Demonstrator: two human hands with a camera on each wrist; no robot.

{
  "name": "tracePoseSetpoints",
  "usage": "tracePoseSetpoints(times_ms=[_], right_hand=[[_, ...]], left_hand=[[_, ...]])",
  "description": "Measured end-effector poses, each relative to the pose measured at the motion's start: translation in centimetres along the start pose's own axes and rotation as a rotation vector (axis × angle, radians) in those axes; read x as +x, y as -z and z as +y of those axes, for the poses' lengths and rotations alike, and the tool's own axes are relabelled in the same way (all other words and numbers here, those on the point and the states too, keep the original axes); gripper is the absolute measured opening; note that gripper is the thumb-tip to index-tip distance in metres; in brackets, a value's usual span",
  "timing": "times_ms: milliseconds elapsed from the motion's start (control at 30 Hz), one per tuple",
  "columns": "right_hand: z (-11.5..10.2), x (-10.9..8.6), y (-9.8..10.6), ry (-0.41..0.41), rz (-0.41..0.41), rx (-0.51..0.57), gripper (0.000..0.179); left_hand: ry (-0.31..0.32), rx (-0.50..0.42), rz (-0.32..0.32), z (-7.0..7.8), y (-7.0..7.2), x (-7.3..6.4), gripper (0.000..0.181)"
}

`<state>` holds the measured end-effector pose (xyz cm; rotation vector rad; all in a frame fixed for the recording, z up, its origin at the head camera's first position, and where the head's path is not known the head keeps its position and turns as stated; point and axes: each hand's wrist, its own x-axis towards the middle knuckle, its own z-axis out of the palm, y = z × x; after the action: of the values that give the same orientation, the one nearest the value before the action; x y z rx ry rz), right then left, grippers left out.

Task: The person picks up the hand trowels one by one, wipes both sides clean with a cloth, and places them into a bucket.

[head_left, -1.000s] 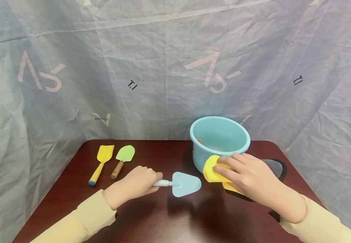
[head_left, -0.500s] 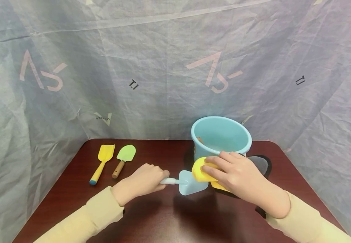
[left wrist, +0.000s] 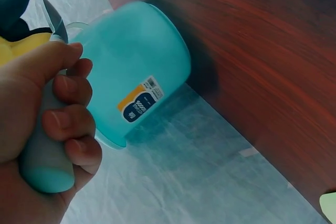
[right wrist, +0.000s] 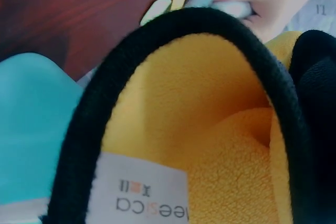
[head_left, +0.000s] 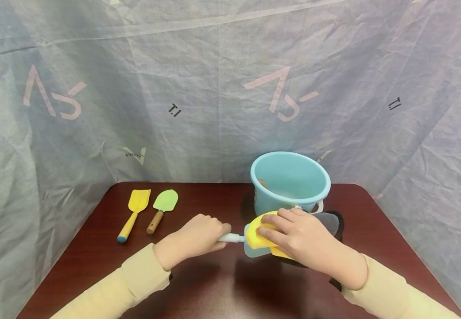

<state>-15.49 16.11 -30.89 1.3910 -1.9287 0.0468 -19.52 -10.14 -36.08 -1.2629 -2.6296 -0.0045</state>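
L hand point(head_left: 200, 235) is gripping pale-blue plastic trowel point(head_left: 254, 253) by pale handle point(head_left: 229, 238), nr scene ctr; R hand point(head_left: 302, 237) is holding yellow fleecy cloth point(head_left: 256, 240) w/ black edging over trowel blade point(head_left: 253, 252). Lt-blue plastic bucket point(head_left: 266, 204) is standing far R on dark-red tbl point(head_left: 214, 201).

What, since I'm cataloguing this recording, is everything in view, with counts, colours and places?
Table: 1, dark reddish-brown, beneath everything
Sheet: 1 or more, grey with printed letters, around the table
Bucket: 1, light blue, right of centre, towards the back
Sticker: 1, white, orange and dark blue, on the bucket's side
Unclear object: 1, brown, partly hidden inside the bucket
Yellow shovel: 1, yellow with blue handle end, table's left
Green trowel: 1, light green with brown handle, beside the yellow shovel
Blue trowel: 1, pale blue, in the left hand
Fleecy cloth: 1, yellow and dark grey, black-edged, in the right hand
Tag: 1, white, on the cloth
Sleeves: 2, cream, one per forearm
Hands: 2, bare, above the table
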Motion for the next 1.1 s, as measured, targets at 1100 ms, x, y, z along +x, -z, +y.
tracePoseSetpoints(times_ms=[1100], right_hand=[[-1.0,-2.4,-2.0,-0.061,-0.245,0.007,0.040]], left_hand=[[-0.043,-0.016,-0.055,2.2,0.5,1.1,0.017]])
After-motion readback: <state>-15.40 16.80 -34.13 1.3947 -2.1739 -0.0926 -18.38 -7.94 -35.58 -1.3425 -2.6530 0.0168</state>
